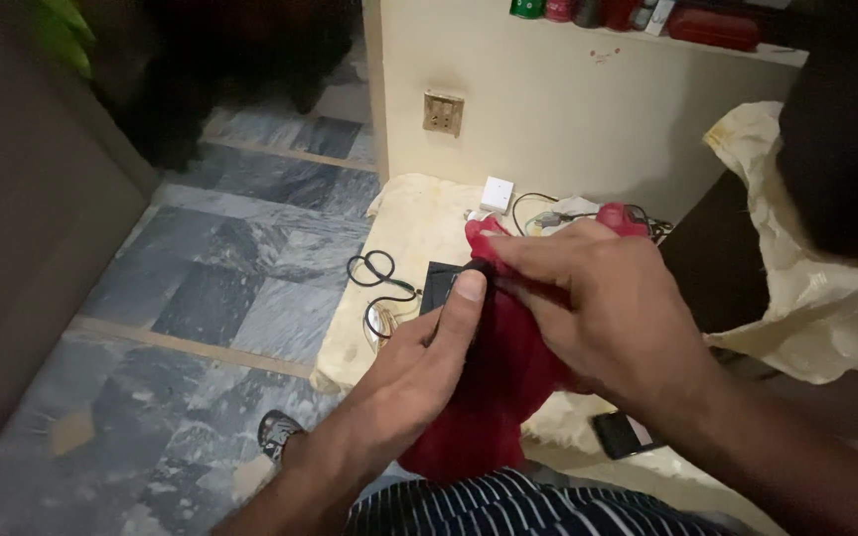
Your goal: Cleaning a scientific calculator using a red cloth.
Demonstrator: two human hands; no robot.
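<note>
Both hands pinching red cloth.
L hand and R hand closed on red cloth, held above cream mat; scissors left of cloth, phone to its lower right.

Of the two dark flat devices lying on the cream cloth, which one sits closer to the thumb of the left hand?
The black rectangular device just above the left hand, beside the scissors. The other, a dark phone, lies under the right forearm.

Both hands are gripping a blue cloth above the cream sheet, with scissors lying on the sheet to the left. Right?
Not quite: the cloth is red, not blue, as the head view shows. Both hands, left and right, do grip it above the cream sheet, with scissors at left.
</note>
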